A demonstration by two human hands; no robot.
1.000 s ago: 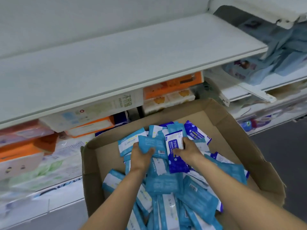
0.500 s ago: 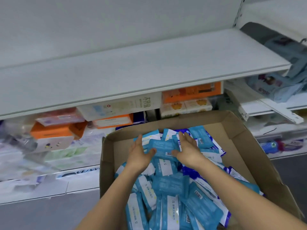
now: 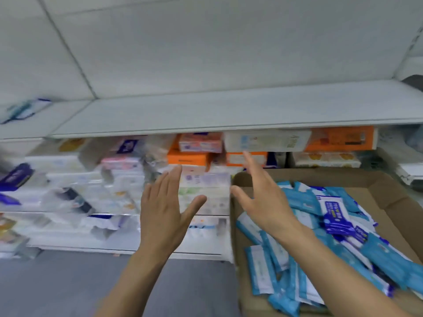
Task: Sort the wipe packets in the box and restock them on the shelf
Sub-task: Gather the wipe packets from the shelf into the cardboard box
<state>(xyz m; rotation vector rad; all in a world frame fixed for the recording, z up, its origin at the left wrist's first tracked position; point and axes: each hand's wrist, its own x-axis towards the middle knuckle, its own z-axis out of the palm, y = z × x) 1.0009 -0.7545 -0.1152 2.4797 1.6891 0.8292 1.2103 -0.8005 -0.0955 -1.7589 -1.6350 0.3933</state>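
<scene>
Fingers (image 3: pixel 169 179) of the left hand (image 3: pixel 163 211) are straight and spread wide, holding nothing; the right hand (image 3: pixel 263 197) is likewise flat and empty, raised over the near-left corner of the cardboard box (image 3: pixel 389 191). Two hands, one box. Wipe packets (image 3: pixel 297 197), too many and too overlapped to count, lie heaped inside the box, mostly light blue, with one dark blue packet (image 3: pixel 336 218) on top, marked "75%". One bare white shelf (image 3: pixel 229 110) runs above blurred stocked goods (image 3: pixel 190 156); grey floor (image 3: pixel 68 282) lies open on the left.
</scene>
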